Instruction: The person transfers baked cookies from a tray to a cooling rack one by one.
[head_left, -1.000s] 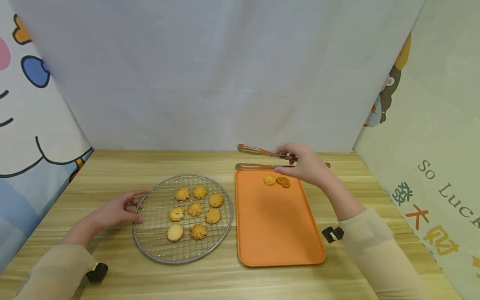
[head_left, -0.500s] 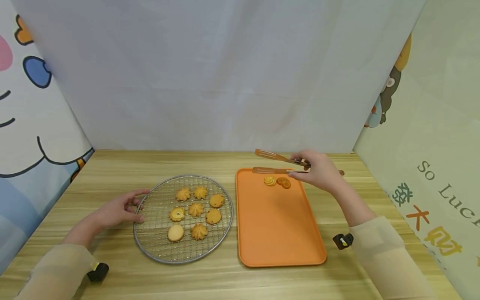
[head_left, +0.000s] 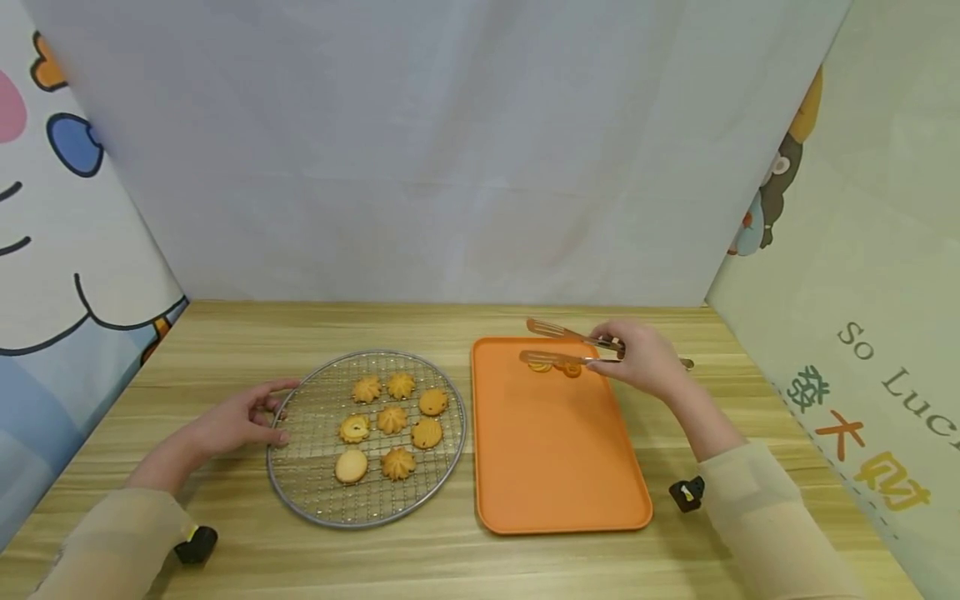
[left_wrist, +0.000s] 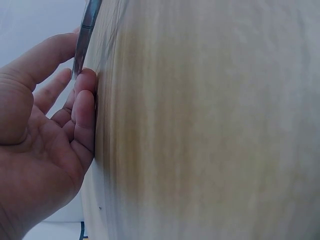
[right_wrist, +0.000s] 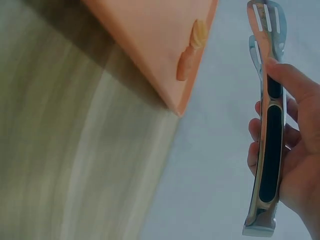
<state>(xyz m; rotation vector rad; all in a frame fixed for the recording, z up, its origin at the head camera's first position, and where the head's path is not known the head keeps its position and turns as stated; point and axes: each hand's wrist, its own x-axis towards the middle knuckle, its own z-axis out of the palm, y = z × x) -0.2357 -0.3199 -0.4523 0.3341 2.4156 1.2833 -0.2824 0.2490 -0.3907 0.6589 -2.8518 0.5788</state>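
Note:
In the head view my right hand [head_left: 640,358] holds a pair of metal tongs [head_left: 558,358] above the far end of an orange tray [head_left: 558,454]; their arms stand apart with nothing between them. In the right wrist view the thumb lies along the dark grip of the tongs [right_wrist: 271,150], fingers round the other side. A swirl cookie [right_wrist: 199,34] and a pretzel-shaped cookie [head_left: 572,371] lie on the tray, partly hidden by the tongs in the head view. My left hand [head_left: 232,423] holds the rim of a round wire cooling rack [head_left: 315,492], between thumb and fingers.
Several cookies sit on the rack, among them a plain oval one [head_left: 351,466], a star-shaped one [head_left: 397,463] and a ring-topped one [head_left: 355,428]. The wooden table [head_left: 420,558] meets a pale cloth backdrop [head_left: 450,167] behind. A printed panel [head_left: 862,333] stands at the right.
My right hand has moved the tongs rightward and then nearer and lower, so they now overlap the tray's two cookies. The left hand and the rack have stayed in place.

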